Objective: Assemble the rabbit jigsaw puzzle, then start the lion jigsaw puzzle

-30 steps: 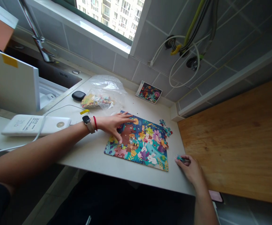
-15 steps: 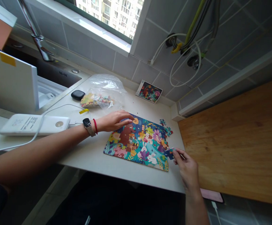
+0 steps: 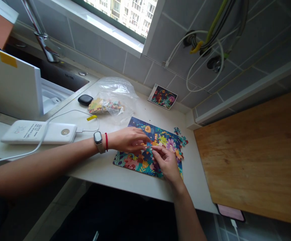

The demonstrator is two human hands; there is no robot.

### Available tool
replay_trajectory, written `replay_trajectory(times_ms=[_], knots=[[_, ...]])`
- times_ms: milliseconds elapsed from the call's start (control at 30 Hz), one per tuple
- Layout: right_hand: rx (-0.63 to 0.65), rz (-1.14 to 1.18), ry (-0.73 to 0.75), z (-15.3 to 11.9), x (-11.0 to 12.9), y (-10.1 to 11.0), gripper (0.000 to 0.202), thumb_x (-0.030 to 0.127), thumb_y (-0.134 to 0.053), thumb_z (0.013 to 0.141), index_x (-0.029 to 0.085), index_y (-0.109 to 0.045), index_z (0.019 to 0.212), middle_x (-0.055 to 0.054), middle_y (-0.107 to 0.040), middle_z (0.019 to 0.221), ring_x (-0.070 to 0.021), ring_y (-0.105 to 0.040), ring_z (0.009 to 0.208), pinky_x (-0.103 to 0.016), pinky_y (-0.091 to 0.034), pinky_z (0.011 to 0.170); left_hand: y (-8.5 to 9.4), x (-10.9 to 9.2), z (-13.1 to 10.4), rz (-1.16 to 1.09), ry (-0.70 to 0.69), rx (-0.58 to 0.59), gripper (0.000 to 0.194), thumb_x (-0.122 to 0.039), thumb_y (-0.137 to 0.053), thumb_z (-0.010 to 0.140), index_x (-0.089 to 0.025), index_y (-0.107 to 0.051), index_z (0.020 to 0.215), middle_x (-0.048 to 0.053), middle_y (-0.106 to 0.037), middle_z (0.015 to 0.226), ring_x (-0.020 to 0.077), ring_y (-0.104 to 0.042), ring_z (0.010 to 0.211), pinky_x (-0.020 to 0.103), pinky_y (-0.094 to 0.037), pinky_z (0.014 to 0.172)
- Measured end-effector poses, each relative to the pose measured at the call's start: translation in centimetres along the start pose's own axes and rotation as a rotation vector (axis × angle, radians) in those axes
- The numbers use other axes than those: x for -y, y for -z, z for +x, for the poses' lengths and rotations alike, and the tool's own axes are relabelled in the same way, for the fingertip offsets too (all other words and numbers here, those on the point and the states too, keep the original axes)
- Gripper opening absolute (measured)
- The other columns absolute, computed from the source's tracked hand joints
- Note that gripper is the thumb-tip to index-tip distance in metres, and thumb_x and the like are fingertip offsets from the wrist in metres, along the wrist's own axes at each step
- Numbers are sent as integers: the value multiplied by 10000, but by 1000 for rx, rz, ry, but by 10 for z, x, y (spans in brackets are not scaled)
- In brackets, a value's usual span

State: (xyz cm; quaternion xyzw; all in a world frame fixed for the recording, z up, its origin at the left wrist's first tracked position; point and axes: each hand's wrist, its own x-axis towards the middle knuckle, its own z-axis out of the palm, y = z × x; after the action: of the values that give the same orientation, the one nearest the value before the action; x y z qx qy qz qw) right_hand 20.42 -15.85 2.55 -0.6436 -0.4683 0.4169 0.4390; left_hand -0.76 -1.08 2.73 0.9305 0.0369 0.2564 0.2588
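A colourful jigsaw puzzle (image 3: pixel 132 162) with animal pictures lies on the white counter, partly hidden under my hands. My left hand (image 3: pixel 132 140), with a watch and a red cord on its wrist, is over its left half, fingers curled closed at a small blue puzzle piece (image 3: pixel 149 147). From the other side my right hand (image 3: pixel 167 164) pinches the piece with thumb and fingertips. Several loose pieces (image 3: pixel 183 140) lie against the puzzle's upper right edge. A picture card (image 3: pixel 162 97) of a similar scene leans at the wall.
Behind my left hand are a clear plastic bag (image 3: pixel 115 100) of pieces and a black case (image 3: pixel 85 99). A white power bank (image 3: pixel 38 132) with a cable lies at left, near the sink (image 3: pixel 60 72). A wooden board (image 3: pixel 250 154) borders the counter at right, with a phone (image 3: pixel 230 213) below.
My right hand has moved left from the puzzle's right edge, carrying a piece to its middle. My left hand has come down and right to meet it. The view has shifted slightly.
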Motion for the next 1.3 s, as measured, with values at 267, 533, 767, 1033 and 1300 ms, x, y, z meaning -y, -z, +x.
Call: replay_trajectory(times_ms=[267,533,767,1033,1300], knots=[[-34,166,-31,0,1,-8,399,475,-815,829,223,-741,1129,-16,-704,834,-161,-680,672,-289,-600,627,-7,2,-3,-21,57,17,453,-302,-656,993,-179,-561,1418,102,-766,1056,230,-736,915,334,-570,785],[-98,293,-87,-8,0,-17,593,441,-844,783,286,-679,1331,-25,-655,1022,-171,-729,686,-259,-581,501,-10,3,-4,-18,99,18,647,-393,-724,953,-186,-472,1511,86,-767,1001,220,-730,838,309,-557,706],[-142,231,-5,-7,-3,-10,490,443,-823,811,267,-723,1258,-23,-714,971,-185,-742,691,-335,-640,644,-11,6,-4,-6,111,0,484,-324,-676,983,-213,-548,1435,95,-774,1090,219,-738,916,321,-571,784],[-614,203,100,2,-13,47,554,462,-856,767,191,-717,1230,-13,-709,867,-127,-646,619,-244,-526,555,-6,7,-4,78,161,-60,413,-400,-533,1071,-180,-564,1419,128,-763,1106,232,-735,925,358,-576,827],[-565,53,147,-6,-41,50,495,498,-813,821,172,-731,1184,19,-649,774,-108,-587,576,-243,-493,553,-10,10,-5,65,153,13,315,-357,-544,1062,-204,-655,1314,103,-767,1059,223,-734,924,335,-574,811]])
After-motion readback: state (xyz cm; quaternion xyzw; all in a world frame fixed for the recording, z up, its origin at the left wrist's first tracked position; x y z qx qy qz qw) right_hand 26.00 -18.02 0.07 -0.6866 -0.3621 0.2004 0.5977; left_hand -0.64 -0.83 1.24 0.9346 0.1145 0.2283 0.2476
